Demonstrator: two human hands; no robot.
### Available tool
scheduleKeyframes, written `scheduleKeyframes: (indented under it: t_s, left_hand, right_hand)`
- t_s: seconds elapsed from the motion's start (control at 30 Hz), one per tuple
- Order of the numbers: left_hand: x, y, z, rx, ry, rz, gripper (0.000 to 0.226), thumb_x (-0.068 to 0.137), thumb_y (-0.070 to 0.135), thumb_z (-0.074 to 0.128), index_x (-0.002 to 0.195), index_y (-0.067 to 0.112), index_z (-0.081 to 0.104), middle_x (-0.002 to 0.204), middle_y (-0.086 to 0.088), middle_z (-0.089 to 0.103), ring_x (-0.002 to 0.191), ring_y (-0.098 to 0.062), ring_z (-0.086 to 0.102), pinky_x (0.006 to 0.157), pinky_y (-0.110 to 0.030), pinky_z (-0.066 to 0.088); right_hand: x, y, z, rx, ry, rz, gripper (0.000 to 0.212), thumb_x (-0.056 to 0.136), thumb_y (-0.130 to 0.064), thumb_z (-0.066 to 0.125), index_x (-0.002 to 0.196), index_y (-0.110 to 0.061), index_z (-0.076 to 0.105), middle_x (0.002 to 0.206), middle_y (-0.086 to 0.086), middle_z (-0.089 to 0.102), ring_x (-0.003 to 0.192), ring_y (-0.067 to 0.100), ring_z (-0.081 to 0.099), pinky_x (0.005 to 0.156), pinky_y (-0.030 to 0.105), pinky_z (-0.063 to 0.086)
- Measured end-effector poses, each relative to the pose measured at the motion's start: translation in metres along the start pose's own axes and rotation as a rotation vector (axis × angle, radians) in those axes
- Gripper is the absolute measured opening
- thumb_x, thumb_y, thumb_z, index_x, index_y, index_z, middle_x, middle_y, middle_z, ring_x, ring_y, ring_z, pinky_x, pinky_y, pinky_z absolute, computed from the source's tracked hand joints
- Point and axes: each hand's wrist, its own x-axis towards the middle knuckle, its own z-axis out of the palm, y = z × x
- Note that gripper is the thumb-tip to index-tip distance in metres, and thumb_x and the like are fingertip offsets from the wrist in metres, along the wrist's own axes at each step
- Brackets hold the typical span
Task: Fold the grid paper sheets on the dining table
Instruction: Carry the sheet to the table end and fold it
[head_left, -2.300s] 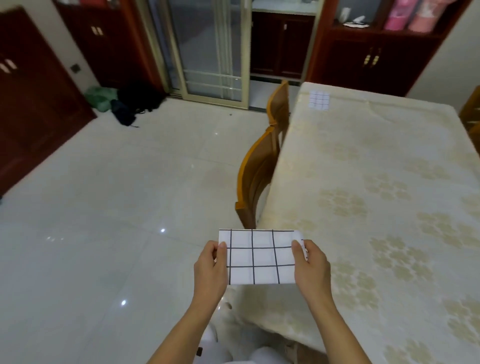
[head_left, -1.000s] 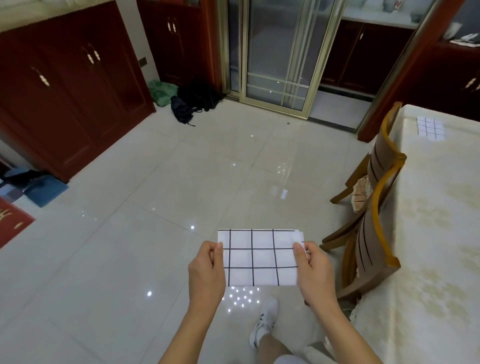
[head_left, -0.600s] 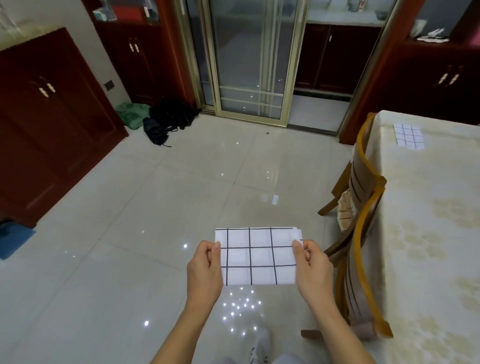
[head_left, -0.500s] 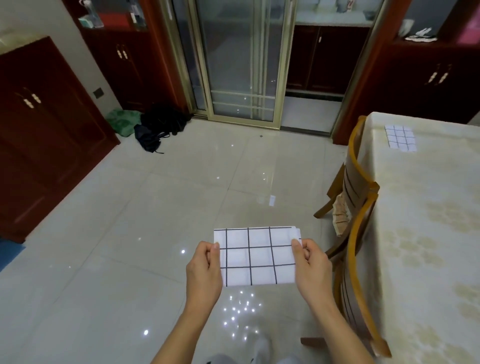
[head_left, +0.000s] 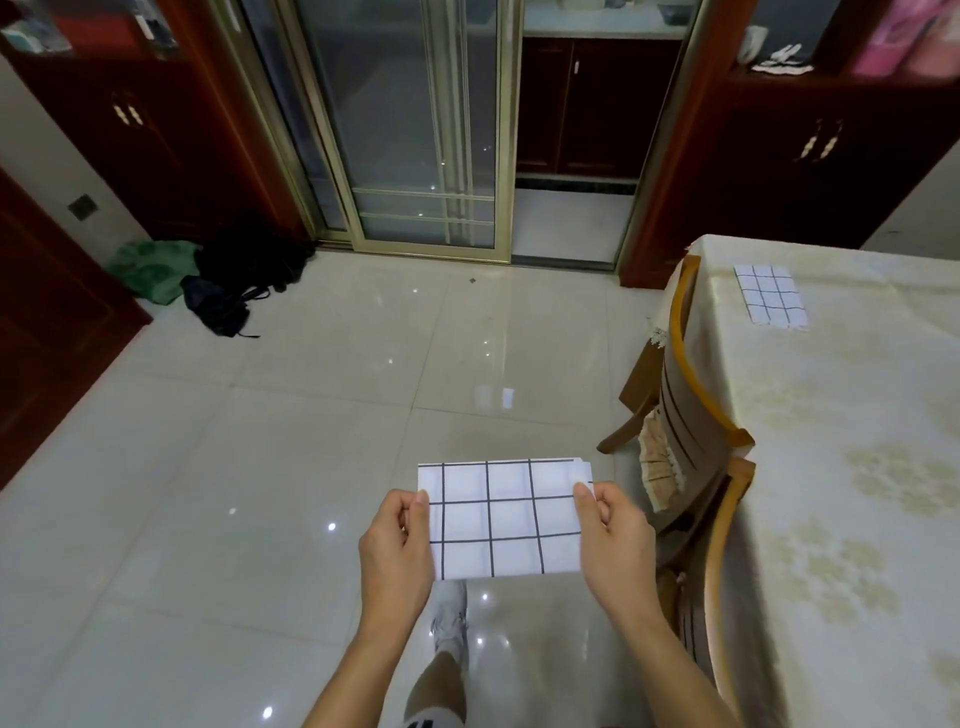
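Note:
I hold a folded white grid paper sheet (head_left: 506, 519) flat in front of me, above the tiled floor. My left hand (head_left: 397, 545) pinches its left edge and my right hand (head_left: 613, 540) pinches its right edge. A second grid paper sheet (head_left: 771, 295) lies near the far left corner of the dining table (head_left: 841, 467), which has a cream flowered cloth and stands at my right.
Two wooden chairs (head_left: 685, 415) are pushed against the table's left side, close to my right hand. A glass sliding door (head_left: 415, 130) and dark red cabinets (head_left: 779, 145) line the far wall. Dark bags (head_left: 234, 280) lie on the floor at left. My foot (head_left: 449, 618) shows below the paper.
The view has swung from the table out to the floor and partly back; the table has come closer at right. The sheet stays held the same way between both hands.

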Motion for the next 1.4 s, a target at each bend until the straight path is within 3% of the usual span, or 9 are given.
scheduleKeyframes:
  t_s: [0.17, 0.27, 0.37, 0.6, 0.9, 1.13, 1.23, 1.3, 1.4]
  left_hand:
    - [0.089, 0.015, 0.014, -0.038, -0.039, 0.018, 0.031, 0.101, 0.027, 0.049, 0.076, 0.011, 0.055, 0.059, 0.0, 0.044, 0.05, -0.005, 0.037, 0.048, -0.017, 0.034]
    - [0.151, 0.026, 0.018, -0.043, -0.066, 0.012, 0.03, 0.101, 0.029, 0.049, 0.076, 0.013, 0.055, 0.063, -0.012, 0.049, 0.055, -0.009, 0.04, 0.053, -0.026, 0.037]
    - [0.209, 0.037, 0.023, -0.046, -0.098, 0.019, 0.03, 0.101, 0.029, 0.05, 0.076, 0.014, 0.056, 0.072, -0.021, 0.056, 0.059, -0.015, 0.045, 0.056, -0.033, 0.04]
    - [0.298, 0.064, 0.051, -0.051, -0.175, 0.073, 0.029, 0.1, 0.028, 0.052, 0.074, 0.016, 0.055, 0.059, 0.005, 0.041, 0.052, -0.006, 0.034, 0.05, -0.018, 0.032]
    - [0.385, 0.097, 0.129, -0.028, -0.269, 0.111, 0.03, 0.101, 0.027, 0.051, 0.075, 0.012, 0.055, 0.06, 0.001, 0.043, 0.052, -0.005, 0.035, 0.05, -0.015, 0.033]
    - [0.457, 0.146, 0.214, -0.002, -0.286, 0.141, 0.031, 0.101, 0.029, 0.051, 0.075, 0.012, 0.055, 0.062, -0.01, 0.046, 0.055, -0.009, 0.038, 0.051, -0.018, 0.034]
    - [0.483, 0.175, 0.255, -0.001, -0.301, 0.151, 0.032, 0.1, 0.028, 0.052, 0.073, 0.013, 0.053, 0.058, 0.005, 0.041, 0.053, -0.005, 0.034, 0.05, -0.016, 0.032]
    - [0.497, 0.191, 0.284, 0.005, -0.321, 0.157, 0.031, 0.101, 0.029, 0.051, 0.075, 0.012, 0.054, 0.06, 0.004, 0.043, 0.054, -0.005, 0.036, 0.051, -0.016, 0.034]
    - [0.512, 0.21, 0.324, -0.001, -0.368, 0.176, 0.029, 0.101, 0.03, 0.051, 0.076, 0.014, 0.055, 0.062, 0.002, 0.047, 0.056, -0.006, 0.038, 0.053, -0.018, 0.036]
  right_hand:
    - [0.073, -0.025, 0.033, -0.01, 0.044, 0.01, 0.04, 0.1, -0.031, 0.053, 0.063, -0.03, 0.039, 0.051, -0.011, 0.041, 0.052, 0.006, 0.037, 0.054, 0.035, 0.038]
    - [0.118, -0.046, 0.056, -0.022, 0.071, 0.022, 0.033, 0.1, -0.033, 0.053, 0.068, -0.028, 0.047, 0.058, -0.005, 0.052, 0.056, 0.016, 0.053, 0.055, 0.04, 0.047]
    - [0.16, -0.064, 0.078, -0.018, 0.127, 0.012, 0.033, 0.1, -0.03, 0.054, 0.068, -0.027, 0.048, 0.056, -0.007, 0.048, 0.054, 0.01, 0.046, 0.055, 0.036, 0.042]
    - [0.231, -0.084, 0.098, -0.036, 0.232, 0.018, 0.031, 0.1, -0.029, 0.053, 0.072, -0.014, 0.053, 0.06, 0.004, 0.05, 0.057, 0.018, 0.046, 0.057, 0.046, 0.044]
    - [0.335, -0.084, 0.085, -0.016, 0.309, 0.045, 0.032, 0.1, -0.026, 0.053, 0.07, -0.016, 0.052, 0.055, -0.007, 0.043, 0.052, 0.005, 0.042, 0.049, 0.02, 0.034]
    - [0.456, -0.078, 0.052, -0.011, 0.344, 0.084, 0.035, 0.1, -0.025, 0.055, 0.072, -0.005, 0.053, 0.054, -0.006, 0.037, 0.054, 0.009, 0.04, 0.052, 0.022, 0.033]
    - [0.503, -0.081, 0.03, 0.015, 0.358, 0.095, 0.035, 0.1, -0.027, 0.055, 0.07, -0.011, 0.051, 0.053, -0.007, 0.036, 0.053, 0.009, 0.039, 0.055, 0.027, 0.032]
    - [0.527, -0.08, 0.012, 0.039, 0.376, 0.112, 0.033, 0.1, -0.029, 0.054, 0.069, -0.017, 0.051, 0.054, -0.008, 0.04, 0.054, 0.007, 0.04, 0.057, 0.029, 0.034]
    - [0.555, -0.08, -0.015, 0.055, 0.413, 0.119, 0.028, 0.101, -0.028, 0.053, 0.074, -0.02, 0.055, 0.054, -0.008, 0.042, 0.053, 0.004, 0.044, 0.054, 0.019, 0.035]
